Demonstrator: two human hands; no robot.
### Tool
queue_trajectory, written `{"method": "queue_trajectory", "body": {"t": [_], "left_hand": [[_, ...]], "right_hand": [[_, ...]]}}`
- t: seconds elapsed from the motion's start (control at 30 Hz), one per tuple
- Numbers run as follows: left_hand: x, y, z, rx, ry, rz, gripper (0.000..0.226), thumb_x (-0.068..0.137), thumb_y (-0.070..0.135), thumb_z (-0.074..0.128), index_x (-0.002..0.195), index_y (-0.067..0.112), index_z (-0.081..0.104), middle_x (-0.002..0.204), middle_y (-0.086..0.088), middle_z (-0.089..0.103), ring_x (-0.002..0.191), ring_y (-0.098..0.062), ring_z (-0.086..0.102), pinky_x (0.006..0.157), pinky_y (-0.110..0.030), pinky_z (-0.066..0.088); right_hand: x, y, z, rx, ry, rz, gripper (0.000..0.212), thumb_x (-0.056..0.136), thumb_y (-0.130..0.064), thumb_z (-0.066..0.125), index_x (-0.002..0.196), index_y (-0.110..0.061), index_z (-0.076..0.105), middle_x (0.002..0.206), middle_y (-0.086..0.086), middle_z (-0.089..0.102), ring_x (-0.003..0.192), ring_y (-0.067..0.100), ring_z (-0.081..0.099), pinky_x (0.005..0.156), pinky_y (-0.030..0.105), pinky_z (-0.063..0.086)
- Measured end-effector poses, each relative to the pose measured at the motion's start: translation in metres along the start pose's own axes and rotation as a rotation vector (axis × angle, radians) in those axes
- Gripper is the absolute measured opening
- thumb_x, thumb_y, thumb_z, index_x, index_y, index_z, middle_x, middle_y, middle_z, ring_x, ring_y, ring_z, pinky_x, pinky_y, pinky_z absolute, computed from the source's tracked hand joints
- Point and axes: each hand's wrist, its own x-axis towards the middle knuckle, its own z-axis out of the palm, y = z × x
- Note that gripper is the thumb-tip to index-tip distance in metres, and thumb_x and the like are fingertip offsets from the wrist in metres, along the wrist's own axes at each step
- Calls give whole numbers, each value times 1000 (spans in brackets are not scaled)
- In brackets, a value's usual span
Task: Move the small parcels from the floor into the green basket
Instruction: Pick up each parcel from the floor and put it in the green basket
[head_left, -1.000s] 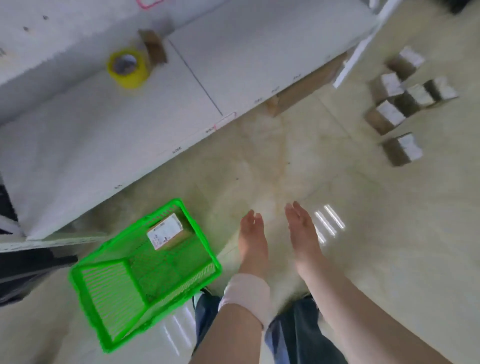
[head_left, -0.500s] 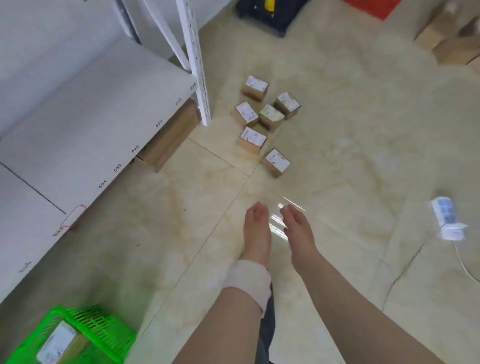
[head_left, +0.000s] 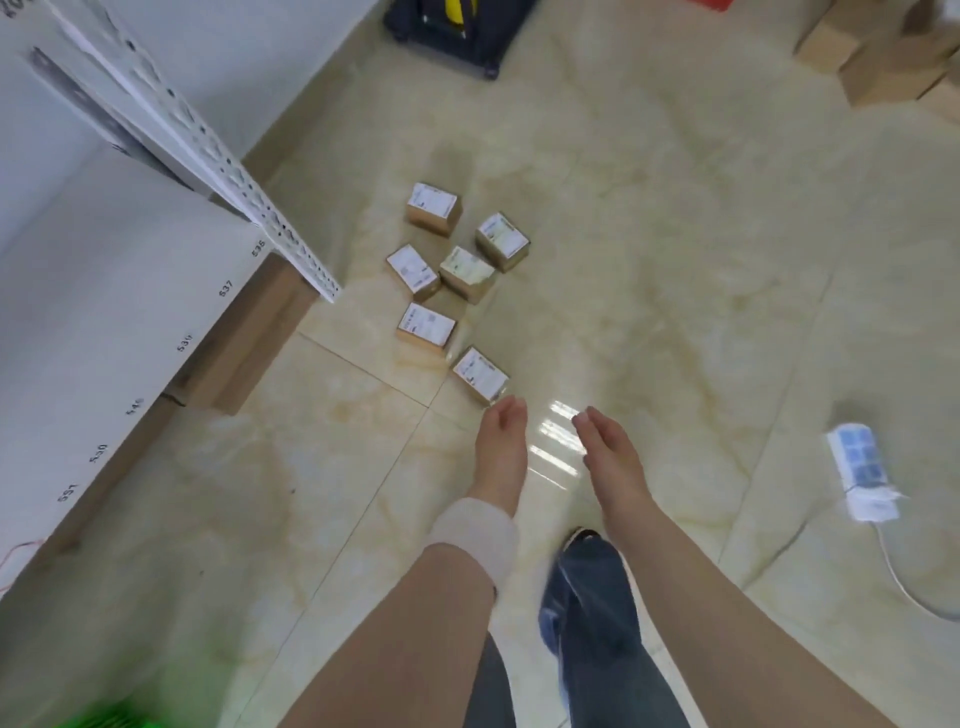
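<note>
Several small brown parcels with white labels lie on the tiled floor ahead; the nearest parcel (head_left: 480, 375) sits just beyond my fingertips, another parcel (head_left: 426, 326) behind it. My left hand (head_left: 501, 451), with a pale wrist wrap, reaches forward with relaxed fingers and holds nothing. My right hand (head_left: 609, 451) is beside it, fingers straight, also empty. Only a blurred corner of the green basket (head_left: 106, 719) shows at the bottom left edge.
A white shelf board (head_left: 104, 312) with a perforated upright (head_left: 249, 202) stands at left, a brown carton (head_left: 249, 338) under it. A white power strip (head_left: 857, 467) with cable lies at right. Cartons (head_left: 883, 57) and a black cart (head_left: 457, 26) are at the back.
The view has swung from the basket toward the parcels. The basket has slid almost out of frame and the parcels are now close in front of my empty hands.
</note>
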Motion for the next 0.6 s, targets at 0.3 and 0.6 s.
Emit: {"method": "queue_trajectory", "body": {"t": [0.3, 0.6], "left_hand": [[79, 47, 38, -282, 163, -106, 44, 94, 36, 40, 133, 16, 45, 136, -5, 50, 126, -22, 46, 113, -39, 32], [195, 23, -6, -510, 430, -264, 41, 95, 39, 40, 131, 19, 46, 120, 4, 52, 116, -18, 49, 105, -33, 35]], "right_hand": [[104, -82, -15, -227, -149, -20, 47, 93, -31, 50, 138, -20, 42, 140, -1, 46, 116, 8, 45, 103, 25, 33], [229, -109, 75, -486, -306, -24, 47, 95, -34, 47, 138, -18, 41, 142, 6, 47, 128, 19, 46, 106, 31, 35]]}}
